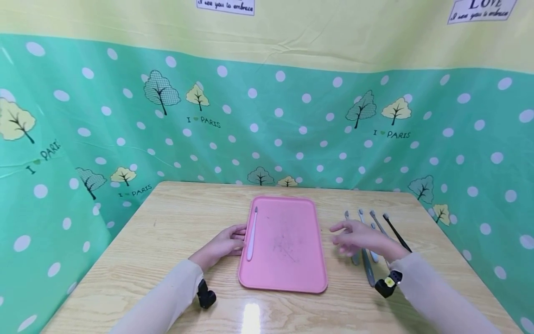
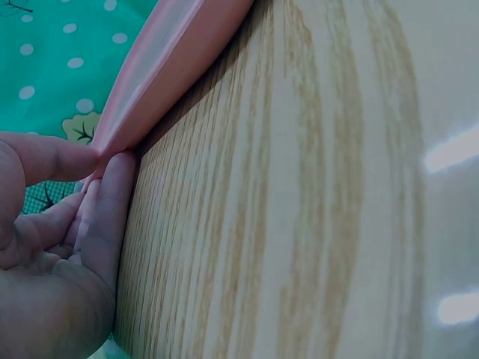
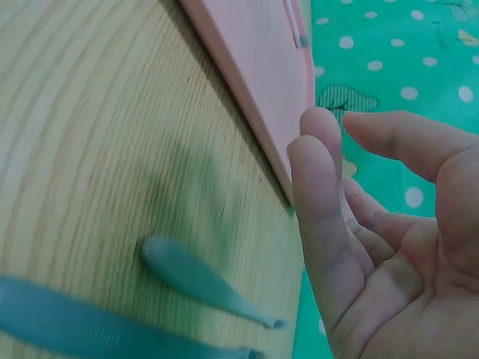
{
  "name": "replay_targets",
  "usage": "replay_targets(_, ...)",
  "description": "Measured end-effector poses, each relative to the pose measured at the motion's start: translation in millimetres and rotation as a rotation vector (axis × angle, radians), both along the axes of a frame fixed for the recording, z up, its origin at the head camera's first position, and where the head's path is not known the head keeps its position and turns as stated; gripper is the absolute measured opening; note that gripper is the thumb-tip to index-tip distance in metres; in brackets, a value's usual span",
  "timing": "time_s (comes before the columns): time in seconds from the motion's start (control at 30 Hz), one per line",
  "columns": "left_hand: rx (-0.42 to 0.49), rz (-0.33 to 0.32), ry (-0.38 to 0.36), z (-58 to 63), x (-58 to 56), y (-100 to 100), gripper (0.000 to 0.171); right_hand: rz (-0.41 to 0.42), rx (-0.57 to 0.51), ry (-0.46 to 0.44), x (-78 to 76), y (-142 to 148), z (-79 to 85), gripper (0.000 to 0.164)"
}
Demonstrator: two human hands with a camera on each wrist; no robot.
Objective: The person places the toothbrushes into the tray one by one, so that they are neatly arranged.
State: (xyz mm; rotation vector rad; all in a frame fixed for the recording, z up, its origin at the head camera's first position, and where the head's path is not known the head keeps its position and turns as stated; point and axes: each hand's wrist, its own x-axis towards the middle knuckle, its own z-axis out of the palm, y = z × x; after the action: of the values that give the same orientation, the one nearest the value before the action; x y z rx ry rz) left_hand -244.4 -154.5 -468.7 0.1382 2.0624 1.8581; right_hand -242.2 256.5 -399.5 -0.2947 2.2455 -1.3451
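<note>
A pink tray [image 1: 292, 236] lies on the table, with a white toothbrush [image 1: 251, 248] along its left side. My left hand [image 1: 223, 245] is at the tray's left edge; in the left wrist view, thumb and finger pinch the rim. Between the tray and a group of toothbrushes, my right hand [image 1: 360, 235] hovers with fingers spread apart and nothing in them. Below it, in the right wrist view, lie a short-looking grey-green toothbrush [image 3: 194, 277] and a larger one [image 3: 90, 321]. A black toothbrush [image 1: 396, 230] is rightmost; hand and wrist partly cover the group.
The wooden table [image 1: 183, 208] extends on both sides of the tray. A green polka-dot cloth [image 1: 292, 125] hangs behind and beside it. Each wrist wears a small black camera, such as the left wrist camera [image 1: 206, 294].
</note>
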Motion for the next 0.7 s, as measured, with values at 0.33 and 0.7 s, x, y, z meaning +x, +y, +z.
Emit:
replay_targets(0.33, -0.023, -0.012, -0.004, -0.3, 0.8, 0, 0.067, -0.070, 0.040, 0.026, 7.4, 27, -4.8, 0.058)
replay_targets(0.7, -0.009, 0.002, -0.012, 3.3, 2.3, 1, 0.066, -0.156, 0.106, 0.030, 14.8, 43, -13.2, 0.054)
